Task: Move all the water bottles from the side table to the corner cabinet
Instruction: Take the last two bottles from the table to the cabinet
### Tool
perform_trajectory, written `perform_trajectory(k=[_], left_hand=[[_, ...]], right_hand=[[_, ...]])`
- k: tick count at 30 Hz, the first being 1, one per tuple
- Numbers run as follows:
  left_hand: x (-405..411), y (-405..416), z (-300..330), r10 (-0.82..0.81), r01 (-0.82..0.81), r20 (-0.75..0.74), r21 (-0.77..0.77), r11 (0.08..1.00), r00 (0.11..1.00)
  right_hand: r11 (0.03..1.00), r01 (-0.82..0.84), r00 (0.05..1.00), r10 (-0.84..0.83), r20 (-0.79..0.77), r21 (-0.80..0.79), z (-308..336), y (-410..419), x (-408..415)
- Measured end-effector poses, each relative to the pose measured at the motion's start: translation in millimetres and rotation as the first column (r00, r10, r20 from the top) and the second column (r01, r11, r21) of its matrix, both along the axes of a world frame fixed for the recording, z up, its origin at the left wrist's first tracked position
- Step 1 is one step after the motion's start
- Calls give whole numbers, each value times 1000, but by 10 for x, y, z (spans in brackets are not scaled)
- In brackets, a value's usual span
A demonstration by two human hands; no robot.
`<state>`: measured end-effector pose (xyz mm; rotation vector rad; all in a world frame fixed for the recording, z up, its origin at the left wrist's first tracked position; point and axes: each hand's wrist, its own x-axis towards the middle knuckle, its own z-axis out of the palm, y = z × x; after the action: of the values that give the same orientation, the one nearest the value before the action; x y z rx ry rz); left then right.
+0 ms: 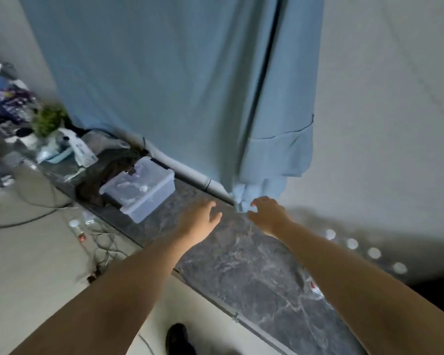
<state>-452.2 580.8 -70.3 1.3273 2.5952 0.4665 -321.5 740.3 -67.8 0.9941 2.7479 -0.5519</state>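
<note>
Both my arms reach out over a dark marbled counter top (244,262). My left hand (200,216) hovers above the counter with relaxed, slightly spread fingers and holds nothing. My right hand (267,213) is beside it, fingers loosely curved, empty, close to the hem of a blue curtain (180,85). A row of white bottle caps (351,243) shows at the right, behind my right forearm, where several water bottles stand against the wall. One more bottle with a red label (313,288) peeks out under that forearm.
A clear lidded plastic box (139,188) sits on the counter left of my hands. Further left lie clutter, a green plant (48,119) and cables (98,239) on the floor. My dark shoe (177,336) is below.
</note>
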Motion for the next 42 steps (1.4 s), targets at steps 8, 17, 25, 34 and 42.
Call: perform_trajectory(k=[8, 17, 25, 34, 42], left_hand=[[-623, -1572, 173, 454, -454, 53, -5, 891, 890], [-660, -3440, 272, 643, -643, 22, -28, 766, 765], [-626, -5702, 343, 805, -799, -16, -136, 586, 593], [-670, -7154, 185, 936, -922, 74, -163, 352, 345], [-1500, -8274, 136, 992, -982, 75, -152, 115, 104]], right_hand=[[896, -436, 897, 440, -46, 81, 340, -1264, -1106], [765, -639, 764, 643, -49, 81, 531, -3090, -1815], [585, -806, 583, 811, -46, 88, 439, -5139, -2120], [417, -905, 420, 907, 26, 79, 350, -6698, -2765], [206, -974, 209, 977, 26, 91, 309, -7961, -3939]])
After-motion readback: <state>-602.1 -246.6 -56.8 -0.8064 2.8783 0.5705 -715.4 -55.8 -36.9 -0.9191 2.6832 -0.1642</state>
